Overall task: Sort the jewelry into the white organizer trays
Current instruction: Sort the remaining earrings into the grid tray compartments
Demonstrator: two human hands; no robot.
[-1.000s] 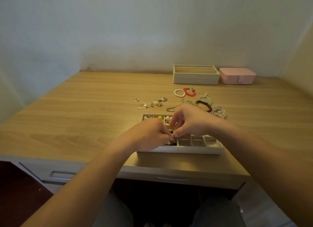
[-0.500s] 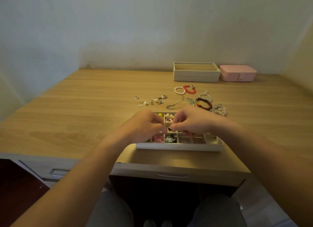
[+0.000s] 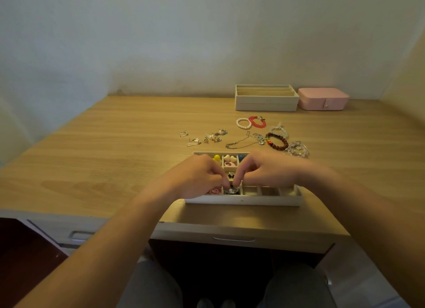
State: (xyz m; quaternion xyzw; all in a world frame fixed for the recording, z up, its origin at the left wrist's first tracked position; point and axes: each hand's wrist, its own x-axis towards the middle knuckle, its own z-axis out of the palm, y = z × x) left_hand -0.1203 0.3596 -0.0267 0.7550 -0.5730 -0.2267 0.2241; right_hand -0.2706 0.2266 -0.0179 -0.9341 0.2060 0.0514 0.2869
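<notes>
A white organizer tray (image 3: pixel 243 201) with small compartments lies near the desk's front edge. Its cells hold a yellow bead (image 3: pixel 216 157), heart-shaped pieces (image 3: pixel 230 158), a pink ring (image 3: pixel 229 164) and pink pieces (image 3: pixel 215 191). My left hand (image 3: pixel 195 176) and my right hand (image 3: pixel 269 169) meet over the tray. Both pinch a small black-and-silver jewelry piece (image 3: pixel 232 189) over a front cell. Loose earrings (image 3: pixel 204 137), a thin chain (image 3: pixel 239 143), a pearl bracelet (image 3: pixel 243 123), a red bracelet (image 3: pixel 258 121) and a dark bead bracelet (image 3: pixel 277 141) lie behind the tray.
Two stacked white trays (image 3: pixel 266 100) and a pink jewelry box (image 3: pixel 323 98) stand at the back by the wall. A clear crystal bracelet (image 3: pixel 296 149) lies right of the dark one. The wooden desk (image 3: pixel 103 151) has a drawer handle (image 3: pixel 233 238) below its front edge.
Both hands rose slightly from the front cell, then dropped back down to it with the small piece between the fingertips. The loose jewelry has not moved.
</notes>
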